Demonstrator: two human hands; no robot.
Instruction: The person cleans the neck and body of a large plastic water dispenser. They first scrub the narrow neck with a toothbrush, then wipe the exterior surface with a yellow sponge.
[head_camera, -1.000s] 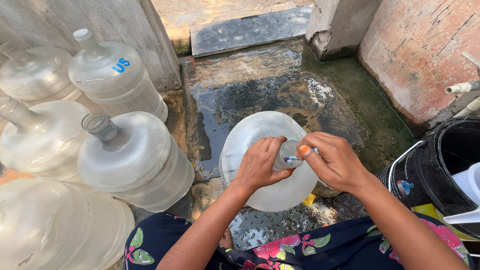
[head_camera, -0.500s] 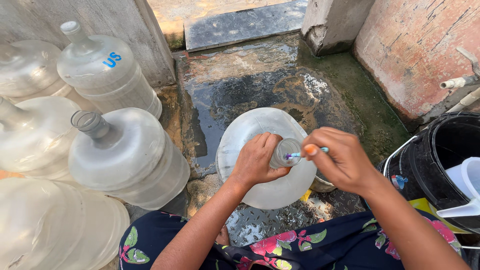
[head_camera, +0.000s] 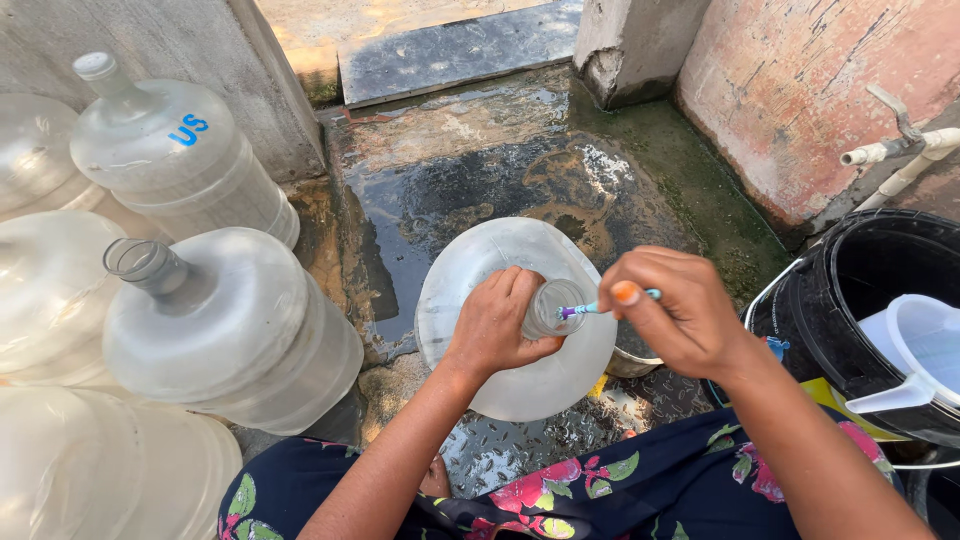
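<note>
A large clear water jug (head_camera: 515, 320) stands upright on the wet concrete floor (head_camera: 470, 190), close in front of the person's knees, and it looks empty as far as I can tell through the cloudy plastic. The left hand (head_camera: 497, 325) is wrapped around the jug's neck (head_camera: 552, 308), fingers curled tight and pressed together about it. The right hand (head_camera: 672, 312) pinches a thin toothbrush (head_camera: 600, 306) with a pale blue handle between thumb and fingers, and its purple bristle end sits at the mouth of the neck. To the left, along the grey wall, more jugs of the same kind crowd the floor's edge: an open-necked jug (head_camera: 235, 330) lies tilted nearest the person, with no water showing inside, and behind it a capped jug (head_camera: 175, 160) with blue marks leans toward the wall. Others press in at the far left and lower left, partly cut off, all seeming empty. At the right edge stands a black bucket (head_camera: 850, 320), and a white plastic pitcher (head_camera: 915, 355) rests inside it; I cannot tell whether the bucket holds water. Above it a pale pipe with a tap (head_camera: 905, 145) juts from the reddish wall. The floor beyond the jug is dark with puddled water and green at its far right corner. A dark floral skirt (head_camera: 600, 500) covers the person's lap at the near edge.
</note>
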